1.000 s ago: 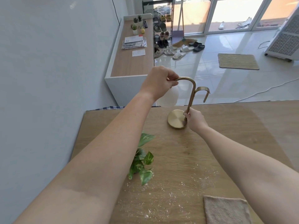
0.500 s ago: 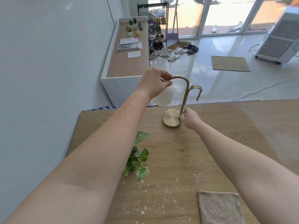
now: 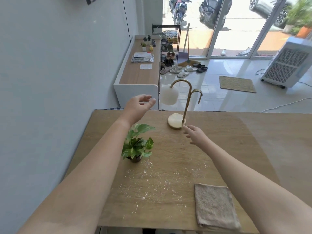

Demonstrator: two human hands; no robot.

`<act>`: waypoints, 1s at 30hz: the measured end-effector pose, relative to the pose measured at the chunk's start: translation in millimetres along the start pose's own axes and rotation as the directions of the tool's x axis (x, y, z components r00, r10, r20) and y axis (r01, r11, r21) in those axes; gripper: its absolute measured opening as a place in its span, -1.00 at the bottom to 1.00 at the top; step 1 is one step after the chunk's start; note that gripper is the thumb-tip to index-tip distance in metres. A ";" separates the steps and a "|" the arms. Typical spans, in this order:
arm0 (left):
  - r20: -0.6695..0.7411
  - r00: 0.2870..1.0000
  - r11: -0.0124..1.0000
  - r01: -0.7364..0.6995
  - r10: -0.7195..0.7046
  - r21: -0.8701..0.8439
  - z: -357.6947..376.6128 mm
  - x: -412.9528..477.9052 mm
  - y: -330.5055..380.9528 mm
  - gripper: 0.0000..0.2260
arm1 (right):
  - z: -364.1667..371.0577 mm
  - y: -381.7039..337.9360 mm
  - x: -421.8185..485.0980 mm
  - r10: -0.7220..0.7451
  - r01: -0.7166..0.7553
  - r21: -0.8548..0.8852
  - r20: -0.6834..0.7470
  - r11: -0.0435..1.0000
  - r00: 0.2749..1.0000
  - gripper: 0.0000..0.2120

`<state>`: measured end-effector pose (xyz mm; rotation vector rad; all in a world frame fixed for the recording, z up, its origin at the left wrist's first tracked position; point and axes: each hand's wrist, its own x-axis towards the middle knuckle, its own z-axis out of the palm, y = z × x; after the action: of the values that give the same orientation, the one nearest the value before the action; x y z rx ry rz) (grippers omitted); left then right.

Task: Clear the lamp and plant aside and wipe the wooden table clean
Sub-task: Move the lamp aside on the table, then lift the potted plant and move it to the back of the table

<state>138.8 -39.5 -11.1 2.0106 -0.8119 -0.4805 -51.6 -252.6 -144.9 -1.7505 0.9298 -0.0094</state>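
The brass lamp [image 3: 181, 107] stands at the wooden worktop's [image 3: 228, 141] far edge, both hands' grips spread and empty: left hand [image 3: 138, 105] beside its shade, right hand [image 3: 196, 135] just short of its base, potted plant [image 3: 137, 146] nearer.

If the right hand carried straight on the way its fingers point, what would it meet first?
Most likely the lamp's round brass base: the right hand is open, fingertips aimed up-left and just short of its near rim.
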 end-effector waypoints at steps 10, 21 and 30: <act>-0.301 0.939 0.968 0.097 -0.166 -0.230 -54.7 -140.1 -45.5 -0.56 | 57.0 4.7 -86.8 -0.043 0.003 0.183 0.216 0.983 0.975 -0.49; -0.085 0.856 0.778 0.416 -0.510 -0.470 -38.4 -202.4 -153.2 -0.46 | 123.4 19.4 -122.8 0.048 -0.132 0.255 0.309 0.958 0.950 -0.47; 0.192 0.814 0.670 0.565 -0.549 -0.482 -12.4 -169.2 -199.8 -0.33 | 173.4 10.1 -99.0 0.125 -0.227 0.358 0.285 0.906 0.950 -0.46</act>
<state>97.9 165.0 -169.9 1.6934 -0.0160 -0.9737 -50.3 -55.9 -180.5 -1.2605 0.8279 0.1406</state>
